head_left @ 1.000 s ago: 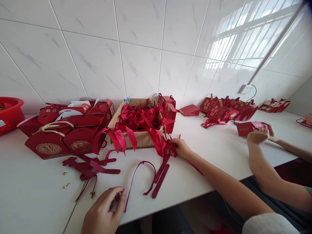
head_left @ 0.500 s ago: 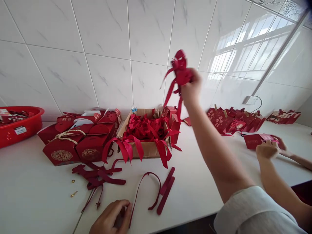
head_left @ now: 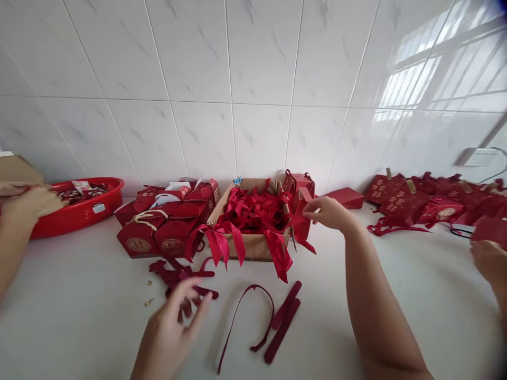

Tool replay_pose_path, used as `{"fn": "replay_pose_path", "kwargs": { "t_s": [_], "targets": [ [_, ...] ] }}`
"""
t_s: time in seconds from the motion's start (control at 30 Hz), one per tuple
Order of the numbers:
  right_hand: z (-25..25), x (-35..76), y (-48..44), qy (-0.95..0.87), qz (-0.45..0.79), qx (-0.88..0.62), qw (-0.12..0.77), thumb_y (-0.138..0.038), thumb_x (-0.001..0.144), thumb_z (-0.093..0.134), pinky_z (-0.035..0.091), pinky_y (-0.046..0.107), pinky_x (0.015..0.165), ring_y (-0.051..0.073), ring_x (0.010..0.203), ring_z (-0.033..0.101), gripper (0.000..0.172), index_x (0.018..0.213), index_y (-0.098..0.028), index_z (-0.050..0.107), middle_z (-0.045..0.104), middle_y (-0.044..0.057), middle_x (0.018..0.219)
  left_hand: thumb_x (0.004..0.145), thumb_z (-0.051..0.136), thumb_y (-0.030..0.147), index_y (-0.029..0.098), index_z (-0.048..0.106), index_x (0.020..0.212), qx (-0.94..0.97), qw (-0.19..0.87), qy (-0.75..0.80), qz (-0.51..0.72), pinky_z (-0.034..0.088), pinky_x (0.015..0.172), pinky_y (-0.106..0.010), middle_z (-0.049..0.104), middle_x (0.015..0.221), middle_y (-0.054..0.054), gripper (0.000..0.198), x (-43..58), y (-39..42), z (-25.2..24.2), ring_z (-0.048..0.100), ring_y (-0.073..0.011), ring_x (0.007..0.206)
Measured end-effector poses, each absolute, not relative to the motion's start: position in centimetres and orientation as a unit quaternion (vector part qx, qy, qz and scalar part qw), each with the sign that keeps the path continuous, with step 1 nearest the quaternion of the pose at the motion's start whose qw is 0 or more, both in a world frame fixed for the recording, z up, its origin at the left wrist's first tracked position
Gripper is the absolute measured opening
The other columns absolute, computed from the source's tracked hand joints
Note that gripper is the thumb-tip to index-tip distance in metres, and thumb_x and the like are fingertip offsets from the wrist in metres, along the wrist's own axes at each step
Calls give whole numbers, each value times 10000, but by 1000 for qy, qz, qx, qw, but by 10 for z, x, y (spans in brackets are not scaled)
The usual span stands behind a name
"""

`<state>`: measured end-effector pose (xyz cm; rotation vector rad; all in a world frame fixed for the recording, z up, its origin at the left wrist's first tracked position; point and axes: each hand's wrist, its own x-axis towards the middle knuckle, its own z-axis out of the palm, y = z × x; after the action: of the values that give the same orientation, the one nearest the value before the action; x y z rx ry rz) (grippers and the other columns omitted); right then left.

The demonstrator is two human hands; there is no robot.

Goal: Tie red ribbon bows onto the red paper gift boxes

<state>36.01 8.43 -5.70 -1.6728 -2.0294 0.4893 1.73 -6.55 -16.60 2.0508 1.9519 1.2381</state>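
Observation:
My right hand (head_left: 325, 212) reaches over the right side of a cardboard box (head_left: 253, 246) filled with red ribbons (head_left: 253, 210). Its fingers are spread and point at a small red gift box (head_left: 301, 186) leaning on the carton; nothing shows in them. Low in the view my left hand (head_left: 171, 328) hovers just above the white table, fingers apart and slightly blurred, holding nothing. A looped dark red strap (head_left: 243, 316) and two flat strap pieces (head_left: 283, 321) lie to its right. More dark red straps (head_left: 178, 274) lie just beyond it.
Folded red gift boxes (head_left: 164, 224) stand left of the carton. A red basin (head_left: 85, 211) sits far left, with another person's hand (head_left: 24, 203) by it. Flat red boxes (head_left: 400, 200) lie at the right, above another person's hand (head_left: 490, 259). Brass studs (head_left: 149, 302) lie loose.
My right hand came down from head height to the carton and no longer holds the bunch of red ribbon. My left hand lifted off the strap end and opened. The view swung left.

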Motion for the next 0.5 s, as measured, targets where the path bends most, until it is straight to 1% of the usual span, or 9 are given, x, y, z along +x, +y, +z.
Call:
{"fn": "replay_pose_path", "kwargs": {
  "t_s": [0.03, 0.07, 0.13, 0.2, 0.27, 0.33, 0.4, 0.43, 0.5],
  "targets": [
    [-63, 363, 88, -747, 210, -601, 194, -272, 726, 615, 438, 271, 578, 183, 690, 632, 133, 772, -167, 683, 690, 53, 760, 820, 534, 477, 219, 533, 1125, 661, -2, 646, 383, 486, 565, -218, 645, 754, 4, 400, 15, -55, -151, 611, -147, 610],
    [-69, 364, 93, -754, 241, -591, 158, -261, 703, 637, 424, 263, 544, 178, 653, 631, 106, 726, -166, 677, 685, 49, 719, 828, 515, 452, 220, 471, 1229, 654, -33, 663, 363, 473, 556, -226, 643, 781, 3, 465, 14, -43, -136, 608, -150, 618],
    [-80, 360, 103, -759, 298, -570, 99, -272, 694, 655, 409, 250, 502, 173, 611, 635, 111, 698, -162, 659, 682, 51, 692, 838, 481, 360, 251, 368, 1360, 672, -70, 678, 289, 447, 557, -235, 637, 811, 12, 545, 16, -22, -109, 606, -154, 633],
    [-88, 355, 111, -756, 346, -552, 61, -283, 712, 649, 417, 239, 491, 169, 606, 645, 123, 730, -161, 639, 693, 60, 715, 813, 450, 237, 289, 369, 1390, 702, -101, 676, 201, 407, 536, -240, 644, 822, 17, 585, 22, -6, -88, 614, -163, 649],
    [-94, 352, 116, -750, 387, -535, 38, -245, 727, 633, 434, 226, 497, 160, 615, 654, 91, 757, -162, 611, 701, 65, 740, 782, 424, 164, 316, 418, 1382, 719, -127, 672, 128, 381, 531, -249, 656, 802, 15, 618, 29, 3, -75, 617, -171, 644],
    [-99, 351, 121, -742, 418, -523, 31, -189, 736, 604, 448, 215, 505, 150, 620, 659, 57, 780, -165, 576, 704, 63, 750, 783, 410, 160, 337, 478, 1351, 721, -143, 673, 80, 370, 530, -255, 659, 728, 16, 599, 34, 7, -68, 615, -178, 614],
    [-103, 352, 125, -732, 440, -519, 38, -160, 751, 574, 451, 211, 493, 149, 604, 660, 84, 826, -171, 539, 702, 59, 740, 796, 406, 181, 353, 505, 1334, 721, -154, 673, 50, 366, 524, -258, 659, 665, 19, 573, 36, 9, -66, 617, -186, 592],
    [-105, 352, 127, -726, 448, -519, 46, -150, 757, 565, 454, 211, 488, 150, 596, 660, 109, 854, -176, 521, 702, 57, 736, 799, 404, 183, 357, 502, 1337, 725, -164, 668, 38, 367, 522, -262, 671, 671, 17, 573, 36, 10, -65, 624, -194, 599],
    [-109, 351, 131, -717, 458, -520, 70, -132, 764, 552, 473, 218, 492, 153, 594, 663, 153, 896, -185, 494, 705, 55, 746, 796, 398, 166, 356, 487, 1352, 736, -192, 649, 17, 378, 525, -274, 704, 745, 4, 594, 36, 11, -65, 645, -215, 640]
  ]
}}
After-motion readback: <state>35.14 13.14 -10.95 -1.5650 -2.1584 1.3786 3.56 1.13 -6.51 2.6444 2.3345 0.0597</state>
